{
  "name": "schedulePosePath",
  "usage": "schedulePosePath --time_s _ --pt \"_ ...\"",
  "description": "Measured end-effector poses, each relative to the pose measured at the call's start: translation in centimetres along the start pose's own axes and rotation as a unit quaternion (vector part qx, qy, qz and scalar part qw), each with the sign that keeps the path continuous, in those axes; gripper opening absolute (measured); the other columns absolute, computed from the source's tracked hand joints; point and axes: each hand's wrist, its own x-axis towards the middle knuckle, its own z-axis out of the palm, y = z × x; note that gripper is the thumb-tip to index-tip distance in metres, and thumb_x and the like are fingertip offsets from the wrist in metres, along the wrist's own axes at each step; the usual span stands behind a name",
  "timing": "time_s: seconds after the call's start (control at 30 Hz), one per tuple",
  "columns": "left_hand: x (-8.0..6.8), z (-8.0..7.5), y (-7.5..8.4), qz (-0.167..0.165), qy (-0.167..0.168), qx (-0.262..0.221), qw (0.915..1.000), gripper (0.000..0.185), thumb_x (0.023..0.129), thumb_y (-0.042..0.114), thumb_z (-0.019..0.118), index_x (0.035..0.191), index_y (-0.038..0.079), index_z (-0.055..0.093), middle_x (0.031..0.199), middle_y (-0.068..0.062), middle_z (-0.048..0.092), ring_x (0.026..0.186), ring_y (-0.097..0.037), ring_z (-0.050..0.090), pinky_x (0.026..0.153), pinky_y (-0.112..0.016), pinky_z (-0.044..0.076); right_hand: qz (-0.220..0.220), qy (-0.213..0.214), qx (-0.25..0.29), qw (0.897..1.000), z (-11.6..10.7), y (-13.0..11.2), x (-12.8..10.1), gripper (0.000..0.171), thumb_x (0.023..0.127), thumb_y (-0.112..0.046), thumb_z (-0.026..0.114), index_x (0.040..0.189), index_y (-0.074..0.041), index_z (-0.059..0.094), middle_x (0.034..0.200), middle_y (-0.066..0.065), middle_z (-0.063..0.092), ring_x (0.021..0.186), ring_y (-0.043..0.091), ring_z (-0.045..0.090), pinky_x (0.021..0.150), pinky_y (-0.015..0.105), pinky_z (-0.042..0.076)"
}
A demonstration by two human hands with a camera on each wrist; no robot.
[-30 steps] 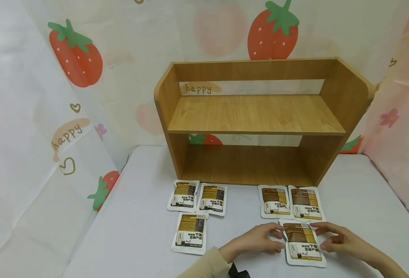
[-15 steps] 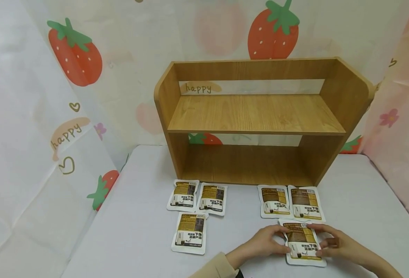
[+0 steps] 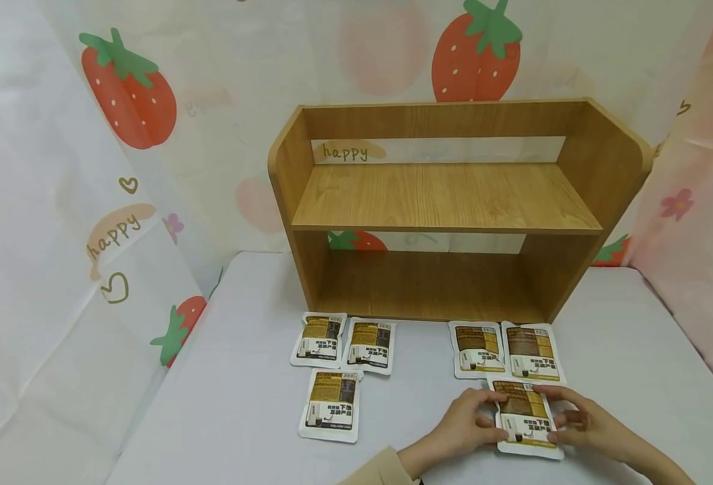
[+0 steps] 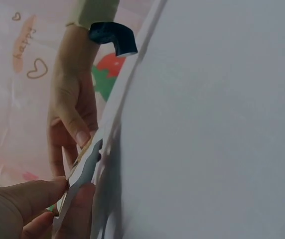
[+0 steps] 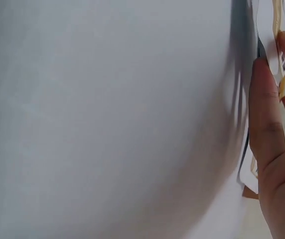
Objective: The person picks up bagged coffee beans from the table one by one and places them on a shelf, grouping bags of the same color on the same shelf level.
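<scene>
We pinch the near sachet [image 3: 524, 417] by its edges, left hand [image 3: 466, 426] and right hand [image 3: 582, 426] (fingers curled). It is thin and could buckle or slip, nudging the two sachets [image 3: 504, 349] behind.

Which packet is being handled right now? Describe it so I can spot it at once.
Start at the wooden shelf and look at the three packets before its right end. The held packet is the nearest one, below the other two, and the only one pinched between the left hand and right hand.

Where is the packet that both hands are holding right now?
In the head view the packet sits front right on the table, pinched between left hand and right hand.
</scene>
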Motion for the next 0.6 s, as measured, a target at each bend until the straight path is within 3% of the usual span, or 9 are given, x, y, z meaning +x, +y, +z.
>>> schedulePosePath --time_s 0.1,0.33,0.6 --pt "0.2 -0.2 0.1 0.015 0.011 0.007 0.9998 0.048 0.078 0.013 0.075 0.123 0.013 0.058 0.104 0.003 0.051 0.081 0.006 0.054 0.070 -0.010 0.040 0.002 0.019 -0.016 1.000 0.0 -0.4 0.1 0.068 0.082 -0.005 0.068 0.139 0.000 0.032 0.122 -0.028 0.040 0.082 0.004 0.059 0.063 0.024 0.051" --pt "0.9 -0.6 0.8 0.018 0.009 -0.070 0.9973 0.048 0.079 0.000 0.070 0.124 0.005 0.054 0.114 -0.003 0.047 0.070 0.002 0.060 0.057 -0.014 0.052 -0.001 0.055 -0.041 0.998 -0.1 -1.4 0.5 0.068 0.083 -0.005 0.067 0.140 -0.003 0.031 0.124 -0.027 0.039 0.085 0.010 0.060 0.065 0.024 0.052" --pt "1.8 -1.7 1.6 0.053 0.031 -0.004 0.9981 0.049 0.078 0.004 0.072 0.124 0.007 0.055 0.118 -0.006 0.052 0.074 0.003 0.059 0.060 -0.010 0.048 0.037 0.097 -0.071 0.992 -0.6 -2.5 1.3 0.068 0.082 -0.011 0.069 0.139 -0.004 0.034 0.124 -0.030 0.036 0.087 0.003 0.055 0.065 0.023 0.050"
